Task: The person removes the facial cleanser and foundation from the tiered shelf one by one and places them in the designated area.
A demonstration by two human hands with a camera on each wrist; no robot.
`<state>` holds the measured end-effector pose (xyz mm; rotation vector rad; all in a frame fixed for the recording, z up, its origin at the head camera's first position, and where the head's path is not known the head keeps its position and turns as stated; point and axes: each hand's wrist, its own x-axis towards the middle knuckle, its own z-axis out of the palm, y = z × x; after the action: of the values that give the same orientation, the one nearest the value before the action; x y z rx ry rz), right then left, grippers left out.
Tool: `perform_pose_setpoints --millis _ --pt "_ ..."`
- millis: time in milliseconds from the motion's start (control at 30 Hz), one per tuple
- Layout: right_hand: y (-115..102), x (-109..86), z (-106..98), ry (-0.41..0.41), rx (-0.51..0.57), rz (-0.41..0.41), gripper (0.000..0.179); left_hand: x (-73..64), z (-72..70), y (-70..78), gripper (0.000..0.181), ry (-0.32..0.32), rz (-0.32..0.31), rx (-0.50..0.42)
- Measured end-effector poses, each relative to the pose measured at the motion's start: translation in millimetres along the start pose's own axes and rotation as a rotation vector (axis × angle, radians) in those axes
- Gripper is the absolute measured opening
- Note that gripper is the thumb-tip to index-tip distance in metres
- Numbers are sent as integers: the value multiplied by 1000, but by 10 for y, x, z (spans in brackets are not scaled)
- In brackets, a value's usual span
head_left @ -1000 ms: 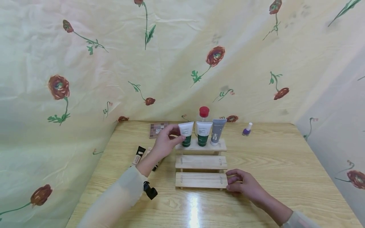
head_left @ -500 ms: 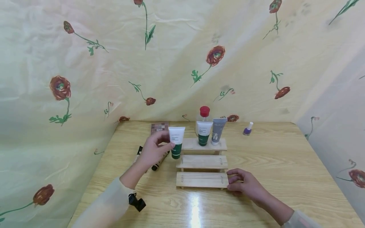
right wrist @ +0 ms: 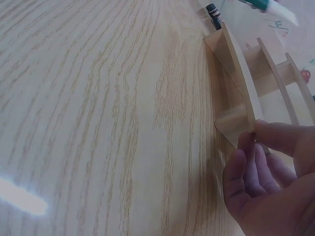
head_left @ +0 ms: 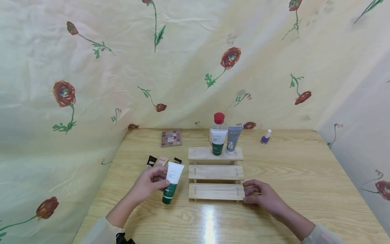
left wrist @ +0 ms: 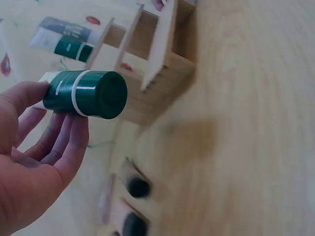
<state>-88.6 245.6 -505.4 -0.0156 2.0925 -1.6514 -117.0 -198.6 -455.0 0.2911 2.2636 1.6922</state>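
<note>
In the head view my left hand (head_left: 146, 185) grips a white and green squeeze tube (head_left: 173, 179), tilted with its green cap down, left of the three-step wooden rack (head_left: 214, 191). Thumb and fingers lie on opposite sides of the tube (left wrist: 64, 92) in the left wrist view. My right hand (head_left: 264, 199) pinches the right end of the rack's lowest board, as the right wrist view shows with the thumb over the board's edge (right wrist: 244, 81). On the top step stand a second white and green tube (head_left: 218, 141) and a grey tube (head_left: 233, 140).
A red-capped clear bottle (head_left: 219, 119) stands behind the rack. An eyeshadow palette (head_left: 171, 138) lies at the back left. Several small tubes, one with a black end (head_left: 151, 161), lie beyond my left hand. Purple nail polish (head_left: 265, 137) stands at the back right of the wooden table (head_left: 292, 162).
My left hand has taken the white and green tube off the top step's left end and carried it left and toward me. The right hand stays at the rack.
</note>
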Motion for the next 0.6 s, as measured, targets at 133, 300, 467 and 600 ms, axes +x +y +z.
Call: perform_pose_setpoints --millis 133,300,467,600 --pt "-6 -1 -2 -2 -6 4 64 -114 -44 -200 43 -5 -58 1" --pt "-25 -11 -6 0 -16 12 63 -183 -56 -404 44 15 -104 13" --pt "-36 -10 -3 -3 -12 15 63 -221 -60 -504 45 16 -141 6" --pt "-34 -3 2 -3 -13 12 64 -227 -69 -528 47 12 -172 -1"
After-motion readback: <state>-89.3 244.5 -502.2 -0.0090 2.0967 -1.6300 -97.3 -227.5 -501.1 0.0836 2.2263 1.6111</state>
